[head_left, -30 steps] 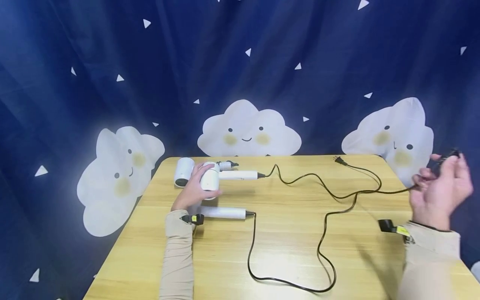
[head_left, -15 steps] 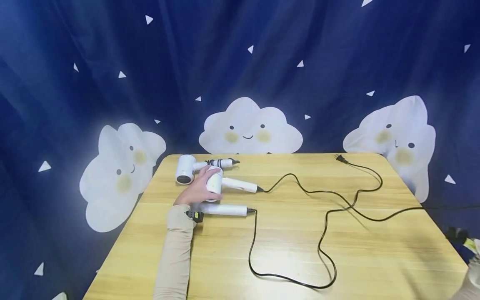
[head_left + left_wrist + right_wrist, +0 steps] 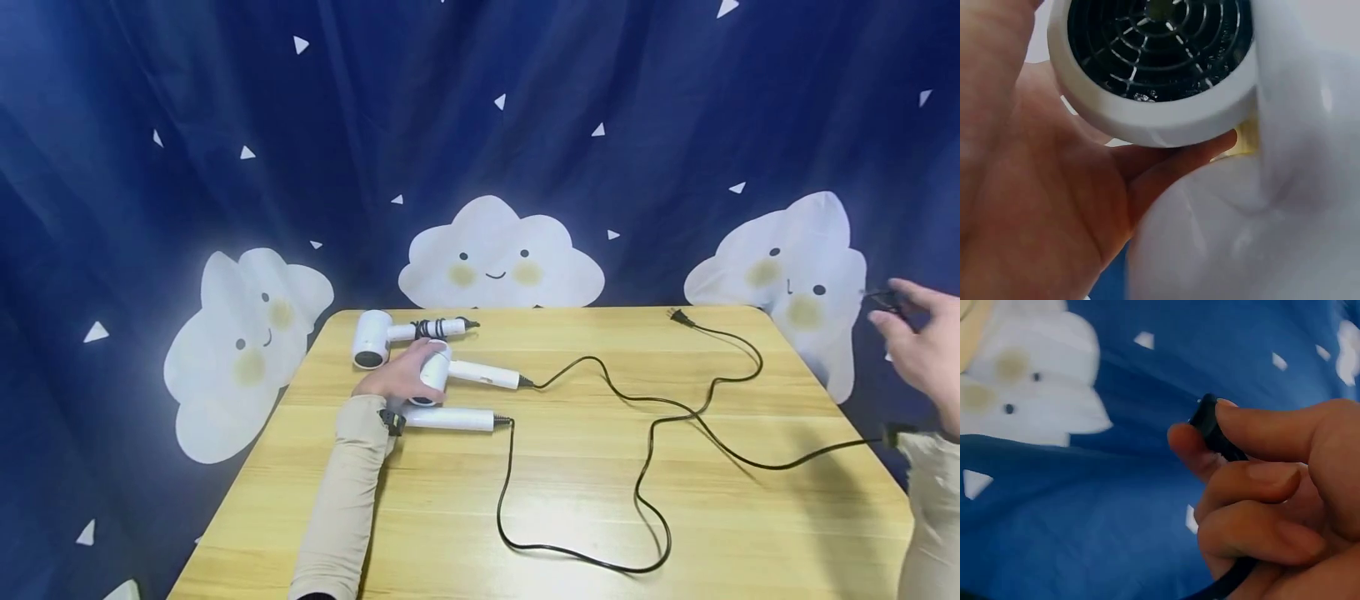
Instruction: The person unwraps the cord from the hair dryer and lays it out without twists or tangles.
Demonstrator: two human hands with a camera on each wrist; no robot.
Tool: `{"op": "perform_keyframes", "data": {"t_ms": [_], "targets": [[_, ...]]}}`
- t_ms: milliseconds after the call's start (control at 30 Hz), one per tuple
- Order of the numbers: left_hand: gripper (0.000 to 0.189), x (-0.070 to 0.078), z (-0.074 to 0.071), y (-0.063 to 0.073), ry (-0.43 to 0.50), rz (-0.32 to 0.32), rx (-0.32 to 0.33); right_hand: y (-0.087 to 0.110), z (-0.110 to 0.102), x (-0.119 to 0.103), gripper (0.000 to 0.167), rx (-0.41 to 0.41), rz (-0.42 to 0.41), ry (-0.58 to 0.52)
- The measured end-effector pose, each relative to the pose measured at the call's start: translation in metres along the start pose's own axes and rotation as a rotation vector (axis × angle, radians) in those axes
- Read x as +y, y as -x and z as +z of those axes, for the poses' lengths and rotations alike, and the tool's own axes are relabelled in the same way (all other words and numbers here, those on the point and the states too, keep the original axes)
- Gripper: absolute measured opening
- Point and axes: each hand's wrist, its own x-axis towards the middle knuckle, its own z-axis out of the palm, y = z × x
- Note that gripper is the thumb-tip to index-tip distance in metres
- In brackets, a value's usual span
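My left hand (image 3: 400, 375) grips the head of a white hair dryer (image 3: 483, 374) lying in the middle of three. Its round dark grille (image 3: 1160, 50) faces the camera in the left wrist view, with my thumb and fingers on either side. Off the table's right edge, my right hand (image 3: 926, 342) is raised and pinches a black plug (image 3: 1211, 428) between thumb and forefinger. A black cord (image 3: 1225, 584) passes under the curled fingers. That cord runs across the table to the middle hair dryer.
Behind lies a white hair dryer (image 3: 371, 337) with its cord wound around the handle. Nearer, another hair dryer (image 3: 450, 419) has its cord looping across the wooden table (image 3: 420, 533) to a plug (image 3: 681, 317) at the back right. A blue cloud-patterned curtain (image 3: 525, 150) hangs behind.
The right hand dropped low and out to the right, then rose again with the plug, pulling the cord rightward. The middle hair dryer, under the left hand, has shifted slightly nearer and turned.
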Motion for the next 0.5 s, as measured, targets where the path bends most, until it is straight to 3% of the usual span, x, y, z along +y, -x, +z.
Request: {"op": "perform_keyframes", "data": {"t_ms": [67, 100, 200, 267, 500], "targets": [[0.1, -0.001, 0.0, 0.0, -0.015, 0.004, -0.018, 0.006, -0.007, -0.044, 0.043, -0.104, -0.002, 0.075], [0.101, -0.001, 0.0, 0.0, -0.014, 0.004, -0.025, 0.005, -0.004, -0.05, 0.042, -0.145, -0.011, 0.12], [0.104, -0.001, 0.002, -0.001, -0.018, -0.007, -0.04, -0.002, 0.011, -0.049, 0.04, -0.248, -0.016, 0.193], [0.106, -0.001, 0.003, -0.002, -0.016, -0.01, -0.045, -0.008, 0.027, -0.042, 0.038, -0.27, -0.049, 0.19], [0.107, -0.001, 0.008, -0.004, -0.033, -0.045, -0.076, -0.019, 0.093, -0.024, 0.034, -0.31, -0.283, 0.124]]}}
